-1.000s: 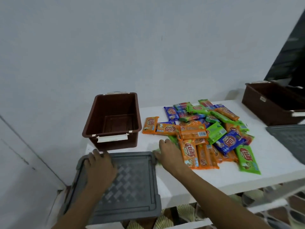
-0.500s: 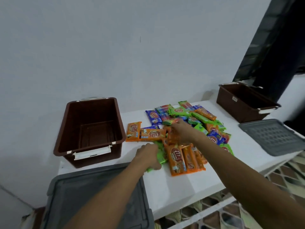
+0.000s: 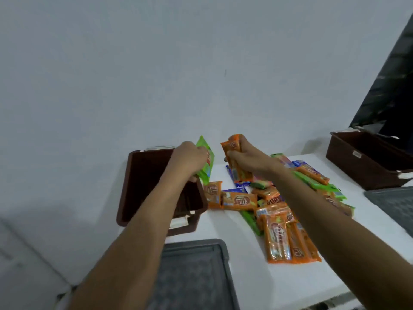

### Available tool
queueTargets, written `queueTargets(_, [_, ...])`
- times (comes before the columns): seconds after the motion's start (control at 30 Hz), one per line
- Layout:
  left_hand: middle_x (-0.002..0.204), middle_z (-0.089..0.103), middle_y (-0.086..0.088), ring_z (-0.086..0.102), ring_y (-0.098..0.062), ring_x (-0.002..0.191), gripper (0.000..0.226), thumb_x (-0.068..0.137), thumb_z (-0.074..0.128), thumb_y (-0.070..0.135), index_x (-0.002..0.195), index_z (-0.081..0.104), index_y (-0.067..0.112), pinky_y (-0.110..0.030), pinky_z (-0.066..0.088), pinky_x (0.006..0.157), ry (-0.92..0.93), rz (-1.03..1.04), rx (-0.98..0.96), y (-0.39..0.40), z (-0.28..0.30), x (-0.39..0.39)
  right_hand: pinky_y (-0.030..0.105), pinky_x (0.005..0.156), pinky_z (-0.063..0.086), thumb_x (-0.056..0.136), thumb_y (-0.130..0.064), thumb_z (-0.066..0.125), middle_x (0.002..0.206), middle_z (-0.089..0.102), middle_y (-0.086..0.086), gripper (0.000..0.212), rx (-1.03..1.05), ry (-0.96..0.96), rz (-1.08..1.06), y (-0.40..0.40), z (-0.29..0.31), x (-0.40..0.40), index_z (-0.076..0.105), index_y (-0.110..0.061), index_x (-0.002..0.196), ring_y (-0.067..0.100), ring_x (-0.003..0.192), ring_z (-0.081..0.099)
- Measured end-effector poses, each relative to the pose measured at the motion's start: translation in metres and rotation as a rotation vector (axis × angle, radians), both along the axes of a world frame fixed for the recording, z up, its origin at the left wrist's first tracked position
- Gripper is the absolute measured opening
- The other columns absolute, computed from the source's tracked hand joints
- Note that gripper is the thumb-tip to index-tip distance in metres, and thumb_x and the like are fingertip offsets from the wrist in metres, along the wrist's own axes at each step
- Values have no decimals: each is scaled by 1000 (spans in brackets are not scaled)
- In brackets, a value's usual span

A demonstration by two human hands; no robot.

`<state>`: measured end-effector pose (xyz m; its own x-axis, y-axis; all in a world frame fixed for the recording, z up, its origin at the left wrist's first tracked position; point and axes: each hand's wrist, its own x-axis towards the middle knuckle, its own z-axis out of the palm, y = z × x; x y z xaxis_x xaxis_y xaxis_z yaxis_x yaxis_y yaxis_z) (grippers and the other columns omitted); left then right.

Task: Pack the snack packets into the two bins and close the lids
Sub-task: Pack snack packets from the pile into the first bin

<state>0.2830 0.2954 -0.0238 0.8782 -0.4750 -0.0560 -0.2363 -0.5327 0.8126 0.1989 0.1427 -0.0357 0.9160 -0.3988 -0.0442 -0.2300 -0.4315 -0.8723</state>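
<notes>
An open brown bin (image 3: 143,186) stands at the table's left end. My left hand (image 3: 187,158) hovers over its right rim, shut on a green snack packet (image 3: 206,161). Just to the right, my right hand (image 3: 248,158) is raised above the table, shut on orange snack packets (image 3: 233,151). Below and right of both hands lies a pile of snack packets (image 3: 279,215), orange, green and blue. A second open brown bin (image 3: 366,159) sits at the table's far right. Its inside is mostly hidden from here.
A grey lid (image 3: 196,276) lies at the table's near left edge, below the left bin. Another grey lid (image 3: 395,204) lies at the right, in front of the second bin. The white table (image 3: 257,285) ends close to me. A pale wall stands behind.
Both hands left the lid and the pile, each picked up packets and lifted them. My left hand has moved left over the bin with a green packet.
</notes>
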Motion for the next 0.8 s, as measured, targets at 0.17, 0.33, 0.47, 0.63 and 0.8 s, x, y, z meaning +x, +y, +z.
queueTargets(0.17, [99,65,-24,69,-39,81,22,90,52,5,107,59,-8,-47,60,69,135,174,139,51,-24,77,46,84,52,94,-40,41,127,44,17,60,1,243,88,73,-18,99,16,-13,142,34,106,55])
queueTargets(0.33, [107,65,-26,69,-40,90,26,92,56,11,111,59,-7,-50,60,73,183,249,254,57,-66,112,45,113,32,99,-41,39,156,17,22,71,-169,463,128,106,-58,168,10,-3,152,39,139,30])
queueTargets(0.47, [123,61,-22,62,-36,109,37,90,63,12,121,56,-7,-38,55,85,134,247,392,46,-96,124,38,90,54,90,-39,61,121,62,19,51,-301,465,53,97,-98,196,57,2,121,32,109,64])
queueTargets(0.63, [141,44,-21,48,-38,126,71,89,64,10,146,23,1,-42,49,91,260,316,322,34,-119,137,37,84,54,95,-21,52,115,64,18,30,-472,408,5,87,-128,209,63,-1,114,32,103,64])
queueTargets(0.8, [123,63,-18,62,-33,112,31,97,43,7,120,62,0,-36,51,90,24,206,525,34,-138,133,38,91,52,98,-6,42,120,64,21,30,-643,480,150,82,-134,213,61,4,119,35,111,63])
